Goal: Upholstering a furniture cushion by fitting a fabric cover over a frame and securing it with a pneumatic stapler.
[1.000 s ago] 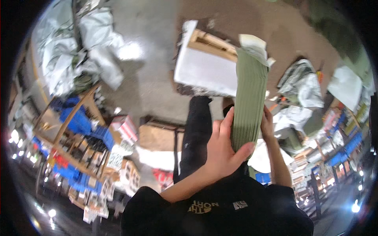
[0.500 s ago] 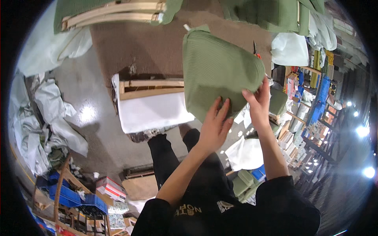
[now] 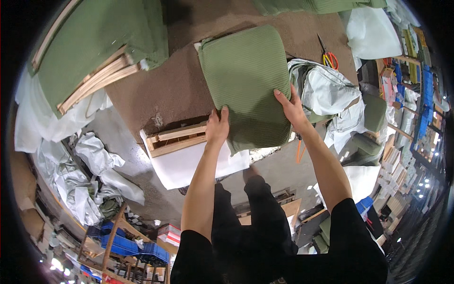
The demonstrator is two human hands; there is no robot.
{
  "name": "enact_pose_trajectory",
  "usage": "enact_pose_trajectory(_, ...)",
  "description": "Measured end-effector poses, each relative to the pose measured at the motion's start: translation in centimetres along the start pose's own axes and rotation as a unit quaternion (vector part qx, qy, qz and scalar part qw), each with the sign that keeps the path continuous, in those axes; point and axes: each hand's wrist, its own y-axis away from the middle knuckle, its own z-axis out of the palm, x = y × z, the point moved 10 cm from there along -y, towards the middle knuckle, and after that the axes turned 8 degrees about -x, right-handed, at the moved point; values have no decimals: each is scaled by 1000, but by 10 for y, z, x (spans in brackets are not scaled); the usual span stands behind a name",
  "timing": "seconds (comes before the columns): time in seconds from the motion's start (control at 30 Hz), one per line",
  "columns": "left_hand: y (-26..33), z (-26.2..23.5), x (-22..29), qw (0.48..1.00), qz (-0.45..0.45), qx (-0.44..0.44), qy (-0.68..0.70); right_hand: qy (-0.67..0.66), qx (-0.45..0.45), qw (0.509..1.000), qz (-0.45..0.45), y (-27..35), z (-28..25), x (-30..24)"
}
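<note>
A green ribbed cushion (image 3: 246,71), soft-cornered and roughly rectangular, lies tilted over the brown work surface. At its lower left edge, my left hand (image 3: 217,127) is closed on the rim, thumb on top. My right hand (image 3: 294,111) grips the right edge with its thumb on the ribbed face; its other fingers are partly hidden. Just left of the cushion is a pale wooden frame (image 3: 177,139) with a white padded sheet (image 3: 189,165) on its near side. Crumpled white fabric (image 3: 326,90) sits right of my right hand.
Scissors (image 3: 329,57) with orange and yellow handles lie at the far right of the brown surface (image 3: 146,94). Green upholstered pieces with wooden slats (image 3: 101,78) stand at far left. White wrapping (image 3: 104,161) heaps on the floor, above blue bins (image 3: 120,244).
The cushion has turned to lie flatter and squarer. My left hand has shifted from its face to its left edge, and my right hand now holds the right edge. The view has swung.
</note>
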Motion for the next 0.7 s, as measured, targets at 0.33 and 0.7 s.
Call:
enact_pose_trajectory(0.33, 211, -50, 39, 960, -94, -29, -263, -41, -76, 974, 209, 183, 19, -33)
enact_pose_trajectory(0.7, 354, -69, -68, 949, -176, 45, -259, 71, -130, 874, 462, 336, 60, 110)
